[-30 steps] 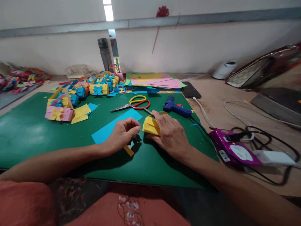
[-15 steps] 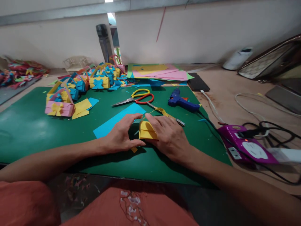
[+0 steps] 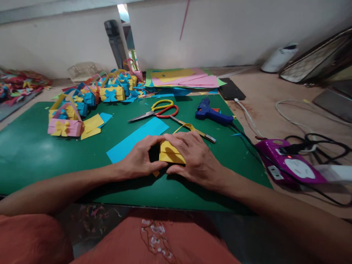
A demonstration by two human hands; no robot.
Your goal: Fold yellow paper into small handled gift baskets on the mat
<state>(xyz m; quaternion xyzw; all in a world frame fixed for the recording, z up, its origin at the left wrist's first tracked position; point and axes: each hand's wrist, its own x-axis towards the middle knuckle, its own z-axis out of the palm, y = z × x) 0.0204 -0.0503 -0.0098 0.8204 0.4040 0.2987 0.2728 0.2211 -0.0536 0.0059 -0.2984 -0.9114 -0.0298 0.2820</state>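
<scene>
Between my hands sits a small yellow paper handbag (image 3: 171,154), its curved strip handle rising behind my fingers. My left hand (image 3: 144,156) curls round the bag's left end, thumb at the lower edge and forefinger at the top. My right hand (image 3: 196,157) clasps the other end and covers much of it. A blue paper sheet (image 3: 140,137) lies beyond my left hand, with scissors (image 3: 158,112) farther back, red and yellow on the handles. Just past my right hand rests a slim metal-tipped tool (image 3: 205,135). A yellow scrap (image 3: 156,173) shows under my left hand.
A blue glue gun (image 3: 213,114) lies at the mat's right, its cord running to a purple power strip (image 3: 291,165). Finished paper bags (image 3: 65,126) stand back left. Coloured sheets (image 3: 184,79) and a phone (image 3: 232,89) lie along the rear of the green mat (image 3: 68,154).
My left hand has closed in from beside the bag and now touches its left end. My right thumb has come into view at the bag's lower edge. The view has shifted slightly.
</scene>
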